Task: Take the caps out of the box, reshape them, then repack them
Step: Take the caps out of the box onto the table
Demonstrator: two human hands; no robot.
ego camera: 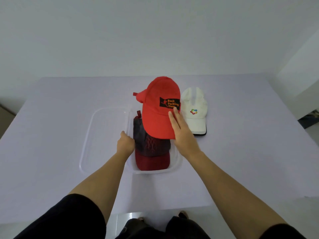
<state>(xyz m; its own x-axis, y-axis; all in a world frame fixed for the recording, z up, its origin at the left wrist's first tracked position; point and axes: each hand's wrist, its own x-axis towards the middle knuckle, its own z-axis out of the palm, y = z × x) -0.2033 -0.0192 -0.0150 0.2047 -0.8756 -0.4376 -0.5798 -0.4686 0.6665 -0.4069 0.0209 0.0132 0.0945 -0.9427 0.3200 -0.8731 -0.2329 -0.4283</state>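
Table (60, 118), pale cloth. Clear box (178, 161) near the centre, clear lid (103, 144) flat just left of it, touching. Red cap (155, 118) above the box's far end, brim toward the camera. Dark cap (151, 152) in the box, partly under red. White cap (195, 116) on the table, right of the box. Right hand (183, 135) holds red's brim: fingers straight on top, thumb hidden. Left hand (125, 144) at the box's left wall, fingers hidden; grip can't tell.
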